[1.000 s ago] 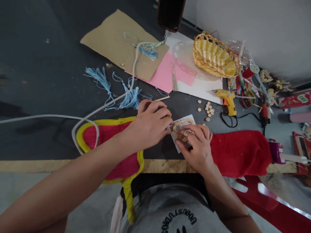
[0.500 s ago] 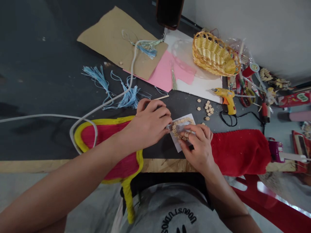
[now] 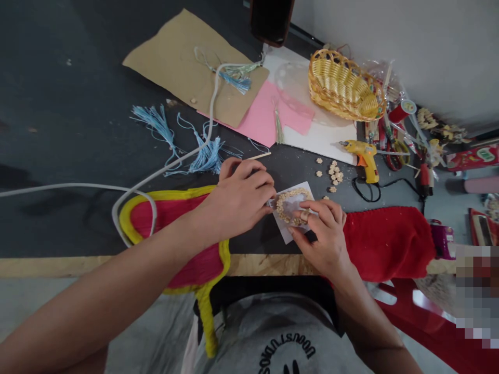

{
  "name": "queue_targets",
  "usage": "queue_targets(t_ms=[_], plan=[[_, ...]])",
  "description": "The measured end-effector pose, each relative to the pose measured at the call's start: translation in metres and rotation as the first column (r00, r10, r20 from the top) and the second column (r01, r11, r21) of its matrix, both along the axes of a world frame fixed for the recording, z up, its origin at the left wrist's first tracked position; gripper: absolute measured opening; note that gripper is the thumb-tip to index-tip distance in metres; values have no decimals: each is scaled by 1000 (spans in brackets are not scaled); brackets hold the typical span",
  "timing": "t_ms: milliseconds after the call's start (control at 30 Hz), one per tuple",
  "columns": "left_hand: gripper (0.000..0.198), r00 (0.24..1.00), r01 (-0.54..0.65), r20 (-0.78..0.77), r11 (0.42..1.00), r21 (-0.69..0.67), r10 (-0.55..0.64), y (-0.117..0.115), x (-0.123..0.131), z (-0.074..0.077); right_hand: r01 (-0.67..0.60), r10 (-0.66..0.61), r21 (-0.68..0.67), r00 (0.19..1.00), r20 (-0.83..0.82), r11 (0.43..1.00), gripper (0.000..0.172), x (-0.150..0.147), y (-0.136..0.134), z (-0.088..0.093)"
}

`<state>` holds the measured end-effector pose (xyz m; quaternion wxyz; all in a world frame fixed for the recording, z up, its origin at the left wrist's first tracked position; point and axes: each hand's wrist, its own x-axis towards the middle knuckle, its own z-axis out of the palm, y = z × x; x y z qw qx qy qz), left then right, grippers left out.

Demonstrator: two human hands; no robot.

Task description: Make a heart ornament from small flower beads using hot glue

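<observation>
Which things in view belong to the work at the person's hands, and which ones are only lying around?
Likely in the work:
ring of flower-shaped pieces, at the right hand
white card under it
probably loose flower-shaped pieces and glue gun, nearby

Seemingly just lying about:
woven basket
blue tassels
red cloth

Knobbly tan ring point(image 3: 280, 209) — roughly oval — on a white card point(image 3: 287, 235).

Open tabletop point(image 3: 70, 145) beyond grey cord point(image 3: 211, 110)
</observation>
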<state>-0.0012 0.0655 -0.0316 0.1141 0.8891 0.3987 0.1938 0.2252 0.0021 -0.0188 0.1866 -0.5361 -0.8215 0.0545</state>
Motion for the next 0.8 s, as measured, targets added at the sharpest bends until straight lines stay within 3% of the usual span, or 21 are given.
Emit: queue_targets(t_ms=[200,433,800], plan=[[16,1000,8,-13,1000,-29,-8,1,-1,1,-19,19,-7,1000,23,1000,15,17,-1,1],[26,999,21,-34,1000,-23,-22,2,-3,0,-56,56,-2,997,57,998,6,12,2,-1],[18,999,12,-37,1000,-16,-12,0,-3,1,-92,93,-12,994,51,996,9,11,4,-3]])
